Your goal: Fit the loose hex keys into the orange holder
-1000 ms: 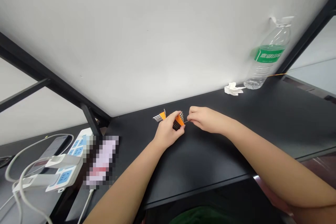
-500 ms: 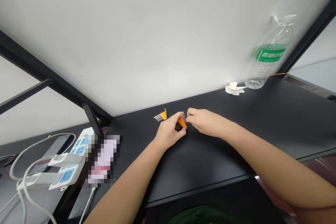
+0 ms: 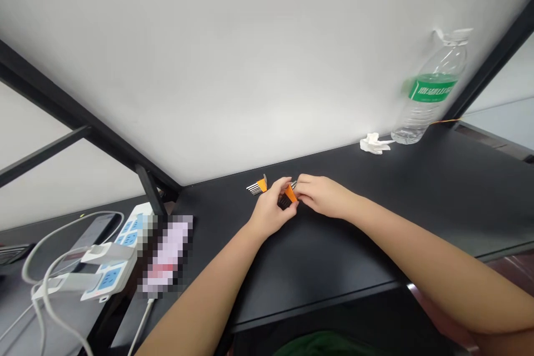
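My left hand point(image 3: 273, 208) is closed around an orange holder point(image 3: 291, 193) with a row of thin rods, its thumb and fingers pinching the two ends. Dark rods point down toward my palm, and silver ends stick out on the far side. There my right hand point(image 3: 319, 193) meets the holder, fingertips pinched at the silver rod ends; the fingers partly hide what they grip. Just behind my left hand lies a second orange holder point(image 3: 262, 184), its silver rods pointing left on the black desk point(image 3: 334, 250).
Against the wall at the right stands a clear bottle point(image 3: 431, 89) with a green label, beside crumpled tissue point(image 3: 374, 144). To the left are a pixelated phone-like item point(image 3: 169, 253) with a cable, a white power strip point(image 3: 125, 245) with plugs, and a black frame post point(image 3: 150, 192).
My right fingers have closed in nearer to the orange holder and cover more of the silver rod ends. My left hand keeps its hold. The whole view has shifted slightly.
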### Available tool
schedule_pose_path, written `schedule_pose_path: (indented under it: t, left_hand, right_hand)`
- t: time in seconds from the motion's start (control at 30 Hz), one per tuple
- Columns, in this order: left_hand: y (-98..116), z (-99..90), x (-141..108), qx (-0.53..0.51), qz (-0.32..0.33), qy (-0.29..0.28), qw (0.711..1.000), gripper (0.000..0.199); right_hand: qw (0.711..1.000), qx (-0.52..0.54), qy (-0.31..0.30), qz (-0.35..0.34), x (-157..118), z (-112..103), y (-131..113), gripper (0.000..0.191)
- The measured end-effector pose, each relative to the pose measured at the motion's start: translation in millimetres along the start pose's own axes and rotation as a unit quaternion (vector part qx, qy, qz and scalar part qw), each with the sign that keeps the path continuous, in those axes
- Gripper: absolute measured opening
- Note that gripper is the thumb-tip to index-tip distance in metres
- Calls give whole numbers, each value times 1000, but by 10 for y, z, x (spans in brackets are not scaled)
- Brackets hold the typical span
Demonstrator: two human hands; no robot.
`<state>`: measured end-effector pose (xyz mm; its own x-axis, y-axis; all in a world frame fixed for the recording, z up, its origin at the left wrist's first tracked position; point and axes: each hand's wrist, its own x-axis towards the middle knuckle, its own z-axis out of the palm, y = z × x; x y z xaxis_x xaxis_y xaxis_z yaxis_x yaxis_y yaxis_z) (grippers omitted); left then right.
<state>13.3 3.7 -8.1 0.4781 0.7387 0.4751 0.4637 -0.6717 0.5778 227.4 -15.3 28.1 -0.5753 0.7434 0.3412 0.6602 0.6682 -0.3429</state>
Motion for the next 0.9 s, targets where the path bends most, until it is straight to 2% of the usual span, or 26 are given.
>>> schedule_pose_path:
  t: [0.07, 0.13, 0.2, 0.3, 0.4, 0.47, 0.53, 0.63, 0.7, 0.77, 0.83, 0.9]
  left_hand:
    - [27, -2, 3, -19, 0, -8, 1000, 64]
    - [55, 1, 8, -54, -2, -13, 998, 67]
    - [71, 15, 11, -109, -13, -24, 994, 68]
    - [66, 53, 7, -183, -50, -39, 981, 61]
    - [39, 67, 5, -193, -70, -38, 978, 52]
    - [6, 29, 18, -139, -61, -25, 988, 44]
    - [-53, -55, 46, -33, -43, 11, 998, 32]
    - [-203, -223, 103, 149, -43, 64, 986, 16]
    - [-323, -312, 132, 232, -97, 66, 966, 23]
    - [-429, -353, 147, 281, -151, 42, 947, 35]
    - [-504, -354, 151, 307, -189, 10, 932, 46]
    - [-546, -340, 155, 319, -209, -9, 924, 48]
  right_hand:
    - [1000, -19, 8, -4, -6, -35, -7, 20]
    - [999, -19, 12, -23, -12, -51, -5, 35]
    - [999, 3, 5, -37, -12, -24, 13, 42]
    - [999, 37, 7, -28, 0, 85, 74, 30]
    - [998, 55, 20, -6, 22, 186, 161, 23]
    - [998, 58, 21, 19, 36, 199, 237, 23]
    - [997, 49, 25, 60, 43, 163, 330, 23]
    - [987, 34, 37, 154, 36, 61, 495, 22]
    - [970, 51, 27, 236, 23, 2, 605, 22]
    - [951, 73, 15, 301, 14, -28, 703, 22]
    - [943, 69, 17, 326, 11, -36, 786, 22]
    - [945, 35, 24, 324, 11, -40, 855, 23]
